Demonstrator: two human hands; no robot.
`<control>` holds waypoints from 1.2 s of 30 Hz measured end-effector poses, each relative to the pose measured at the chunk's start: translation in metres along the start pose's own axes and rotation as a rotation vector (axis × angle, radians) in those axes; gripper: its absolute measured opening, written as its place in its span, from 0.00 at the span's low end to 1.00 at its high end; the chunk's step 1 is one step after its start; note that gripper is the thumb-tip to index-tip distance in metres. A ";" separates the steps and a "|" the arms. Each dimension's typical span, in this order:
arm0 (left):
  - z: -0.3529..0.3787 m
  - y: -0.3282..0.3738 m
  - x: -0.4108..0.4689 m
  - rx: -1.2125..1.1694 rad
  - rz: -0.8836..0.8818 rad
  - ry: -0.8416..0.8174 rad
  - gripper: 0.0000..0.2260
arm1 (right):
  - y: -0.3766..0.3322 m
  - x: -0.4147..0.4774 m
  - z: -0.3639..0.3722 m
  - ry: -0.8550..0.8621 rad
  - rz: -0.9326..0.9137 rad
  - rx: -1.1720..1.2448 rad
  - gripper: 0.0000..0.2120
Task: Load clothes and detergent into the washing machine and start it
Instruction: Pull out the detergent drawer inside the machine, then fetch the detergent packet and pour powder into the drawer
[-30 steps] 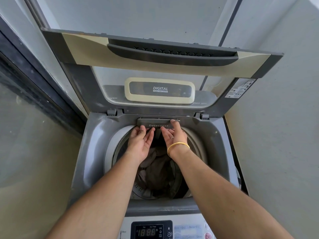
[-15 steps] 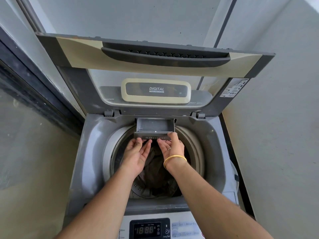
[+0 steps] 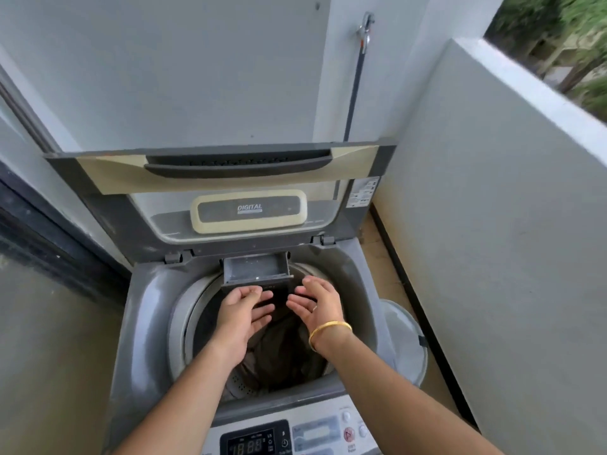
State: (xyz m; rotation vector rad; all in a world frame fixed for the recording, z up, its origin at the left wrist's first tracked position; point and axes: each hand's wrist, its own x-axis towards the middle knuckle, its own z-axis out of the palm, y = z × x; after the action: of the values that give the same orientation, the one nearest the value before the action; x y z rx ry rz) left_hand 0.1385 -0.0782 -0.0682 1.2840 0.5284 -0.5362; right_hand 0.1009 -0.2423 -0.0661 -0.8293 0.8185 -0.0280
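The detergent drawer (image 3: 256,269) stands pulled out from the back rim of the washing machine (image 3: 147,310), just below the raised lid (image 3: 230,172), and its tray looks bare. Both hands hover just in front of the drawer, over the drum: the left hand (image 3: 244,311) has its fingers (image 3: 262,295) loosely spread, tips near or brushing the drawer's dark front, and the right hand (image 3: 317,303) is likewise open, holding nothing. Dark clothes (image 3: 285,349) already lie in the drum below the drawer, so loading looks done and detergent seems to be the step in hand. No detergent container is visible, so it must be fetched first. To do it well, leave the drawer fully extended, pour into the tray rather than over the drawer's edge, then push it home squarely before closing the lid and using the control panel (image 3: 279,438), nearer the person than the drawer.
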 end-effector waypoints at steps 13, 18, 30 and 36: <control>0.214 0.089 -0.124 0.299 0.352 -0.572 0.12 | -0.212 -0.147 -0.122 0.199 -0.817 -0.612 0.12; 0.310 0.059 -0.186 0.407 0.410 -0.810 0.08 | -0.294 -0.218 -0.234 0.482 -0.954 -0.734 0.09; 0.538 -0.069 -0.321 0.629 0.501 -1.137 0.04 | -0.439 -0.348 -0.539 1.331 -0.851 -1.131 0.08; 0.634 -0.132 -0.368 0.782 0.540 -1.374 0.15 | -0.493 -0.378 -0.651 1.500 -0.379 -1.240 0.21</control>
State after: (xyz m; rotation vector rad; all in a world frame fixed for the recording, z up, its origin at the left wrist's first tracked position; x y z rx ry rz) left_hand -0.1841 -0.6946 0.1971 1.3473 -1.2405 -1.0354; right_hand -0.4528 -0.8802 0.2442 -2.2064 2.1425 -0.5835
